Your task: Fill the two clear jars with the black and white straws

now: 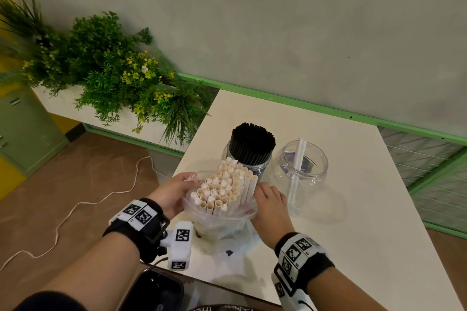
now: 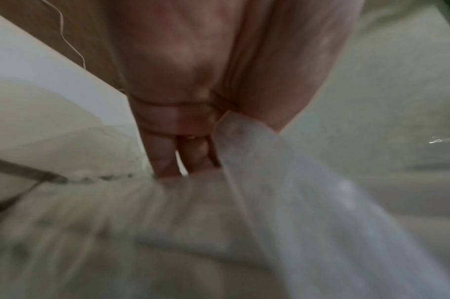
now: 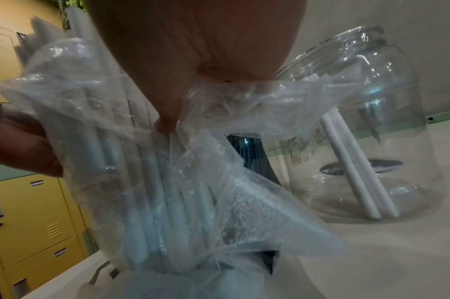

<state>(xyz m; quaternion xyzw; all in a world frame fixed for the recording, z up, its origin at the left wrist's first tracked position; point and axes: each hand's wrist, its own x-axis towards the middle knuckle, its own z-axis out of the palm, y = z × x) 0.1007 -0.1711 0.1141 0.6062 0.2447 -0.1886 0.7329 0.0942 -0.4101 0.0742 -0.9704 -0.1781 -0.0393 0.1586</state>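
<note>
A pale grey wall with a green skirting rail runs behind a white rectangular worktop [image 1: 341, 209], with a leafy green planter [image 1: 106, 76] off to one side and a thin white cable [image 1: 75, 209] trailing over the brown floor. At the back of the worktop stands a clear plastic jar packed full of thin black straws [image 1: 251, 149]; just beside it is a second clear wide-mouthed jar [image 1: 302, 171] holding only two white straws [image 1: 298, 171] leaning against its rim.

Near the front edge, a bundle of white paper straws [image 1: 225, 189] stands upright in a crumpled clear plastic bag [image 1: 222, 225]. The left hand [image 1: 171, 194] cups the bag's far side with curled fingers, and the left wrist view shows the film caught between thumb and fingers. The right hand [image 1: 271, 206] grips the other side, its thumb [image 3: 167, 121] pinching a fold of the film.

The black straws look done, so the step in hand appears to be freeing the white bundle from its bag. The next move probably calls for peeling the film down, or lifting the bundle out, while keeping the straws together and upright, then carrying them across to the near-empty jar. Loose straws could spill or tip the light jar.
</note>
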